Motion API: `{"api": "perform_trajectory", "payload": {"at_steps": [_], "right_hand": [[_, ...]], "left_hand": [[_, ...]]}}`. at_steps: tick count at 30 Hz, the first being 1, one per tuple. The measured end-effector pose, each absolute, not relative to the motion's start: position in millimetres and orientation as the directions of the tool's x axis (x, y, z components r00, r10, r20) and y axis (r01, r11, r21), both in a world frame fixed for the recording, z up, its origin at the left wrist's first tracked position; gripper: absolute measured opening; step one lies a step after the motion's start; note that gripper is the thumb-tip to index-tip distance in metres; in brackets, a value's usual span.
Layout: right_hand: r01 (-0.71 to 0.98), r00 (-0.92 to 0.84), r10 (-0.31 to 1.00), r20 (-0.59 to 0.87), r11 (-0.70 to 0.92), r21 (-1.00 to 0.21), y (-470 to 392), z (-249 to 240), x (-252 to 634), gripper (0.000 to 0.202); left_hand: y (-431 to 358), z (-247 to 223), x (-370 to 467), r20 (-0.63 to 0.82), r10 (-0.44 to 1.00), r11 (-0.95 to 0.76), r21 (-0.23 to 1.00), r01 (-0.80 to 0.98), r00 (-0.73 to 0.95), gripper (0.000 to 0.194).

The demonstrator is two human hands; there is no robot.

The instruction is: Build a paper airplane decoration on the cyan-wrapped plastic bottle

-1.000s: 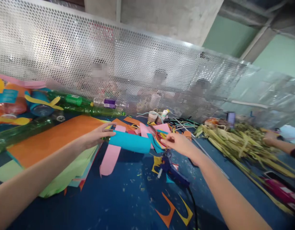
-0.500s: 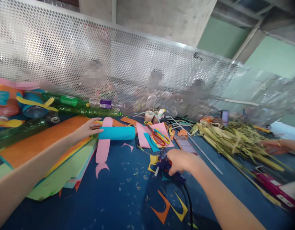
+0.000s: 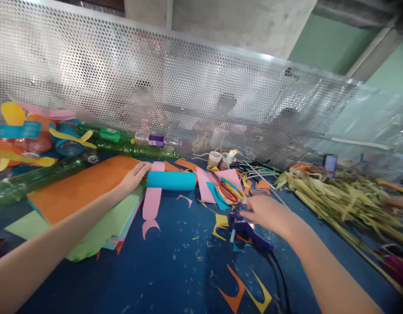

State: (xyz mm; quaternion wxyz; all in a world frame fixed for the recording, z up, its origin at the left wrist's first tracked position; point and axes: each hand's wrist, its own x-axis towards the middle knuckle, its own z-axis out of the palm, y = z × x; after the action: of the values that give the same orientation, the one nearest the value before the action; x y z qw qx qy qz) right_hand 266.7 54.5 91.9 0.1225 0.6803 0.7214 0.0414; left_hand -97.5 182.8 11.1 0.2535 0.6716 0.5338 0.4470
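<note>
A blue paper-covered tube lies across a pink paper strip with rounded ends. Beside the tube's left end rests my left hand, fingers stretched out over the edge of the orange paper sheets; whether a fingertip touches the tube I cannot tell. On the table lies a dark blue glue gun with a white nozzle tip and a black cord. My right hand hovers right over it with the fingers loosely extended, not wrapped round it. Scissors with red and yellow handles lie on pink paper.
Green plastic bottles and bottle planes with paper propellers stand at the left. Dry corn husks spread at the right, near another person's hand. Paper scraps lie in front. A perforated metal screen closes the back.
My right hand has let go of the glue gun, which now lies on the table. My left hand's fingers have straightened beside the tube. The view has shifted left.
</note>
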Motion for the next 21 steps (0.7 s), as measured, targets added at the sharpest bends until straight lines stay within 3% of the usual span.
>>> {"api": "perform_trajectory", "payload": {"at_steps": [4,7,14,21], "right_hand": [[0.957,-0.276,0.961,0.027,0.272,0.104,59.2,77.4,245.8,0.023],[0.913,-0.397,0.916,0.062,0.386,0.134,63.5,59.0,234.4,0.028],[0.919,-0.337,0.941,-0.023,0.334,0.209,64.9,42.1,232.5,0.031],[0.920,-0.329,0.942,0.072,0.303,0.249,55.4,40.2,213.3,0.031]], "left_hand": [[181.5,1.0,-96.5,0.392,0.918,-0.304,0.785,0.541,-0.053,0.050],[177.5,1.1,-95.2,0.453,0.889,-0.327,0.735,0.595,-0.070,0.046],[173.6,7.2,-93.9,0.475,0.879,-0.334,0.679,0.654,-0.044,0.044],[173.1,6.1,-95.0,0.527,0.846,-0.319,0.627,0.710,-0.085,0.045]]}}
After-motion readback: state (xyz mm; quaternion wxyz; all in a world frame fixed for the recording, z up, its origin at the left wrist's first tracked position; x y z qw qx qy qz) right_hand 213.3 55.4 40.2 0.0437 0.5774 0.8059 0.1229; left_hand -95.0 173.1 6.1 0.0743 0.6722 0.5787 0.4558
